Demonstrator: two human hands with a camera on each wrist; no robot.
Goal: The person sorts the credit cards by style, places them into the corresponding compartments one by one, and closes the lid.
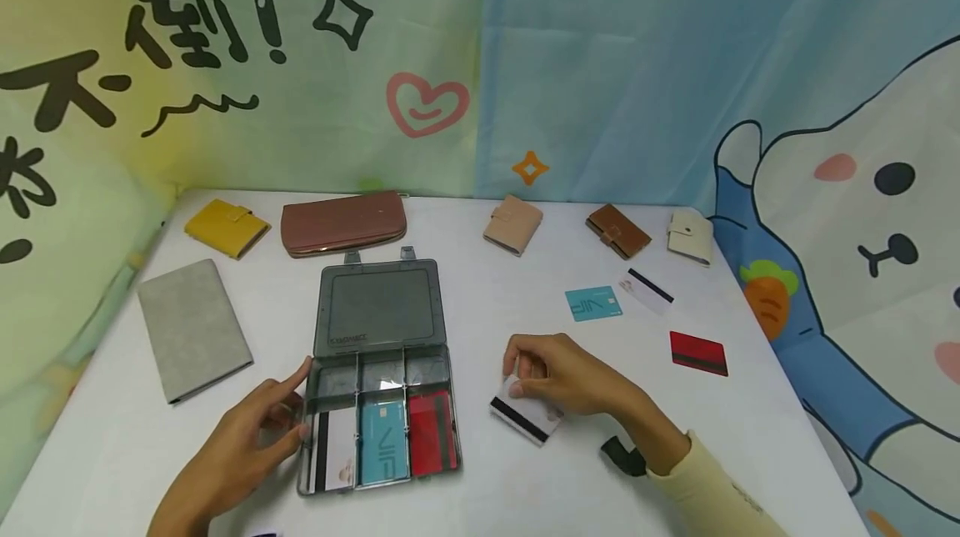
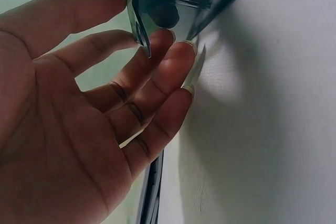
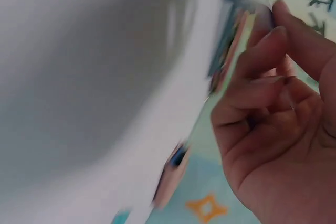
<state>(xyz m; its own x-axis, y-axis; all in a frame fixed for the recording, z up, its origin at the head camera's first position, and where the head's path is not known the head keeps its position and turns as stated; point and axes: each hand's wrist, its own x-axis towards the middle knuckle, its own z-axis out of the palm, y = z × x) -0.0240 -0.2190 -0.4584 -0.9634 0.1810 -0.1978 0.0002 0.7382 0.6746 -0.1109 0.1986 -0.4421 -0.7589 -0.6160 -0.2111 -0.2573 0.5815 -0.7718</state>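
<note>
A grey translucent plastic case (image 1: 381, 303) lies with its lid folded back; its tray has several compartments. In the front row are a white card (image 1: 342, 449) with a black stripe, a teal card (image 1: 382, 442) and a red card (image 1: 427, 435). My left hand (image 1: 243, 447) touches the case's left side with lightly bent fingers, which the left wrist view shows against the case edge (image 2: 137, 19). To the right of the case, my right hand (image 1: 566, 372) pinches a white card (image 1: 534, 414) with a black stripe, held low over the table. The right wrist view is blurred.
Right of centre lie a teal card (image 1: 593, 303), a clear-white striped card (image 1: 647, 290) and a red card (image 1: 699, 353). Behind are a yellow wallet (image 1: 227, 227), brown long wallet (image 1: 343, 224), beige wallet (image 1: 513, 224), brown wallet (image 1: 618, 230) and cream wallet (image 1: 690, 237). A grey notebook (image 1: 195, 330) lies left.
</note>
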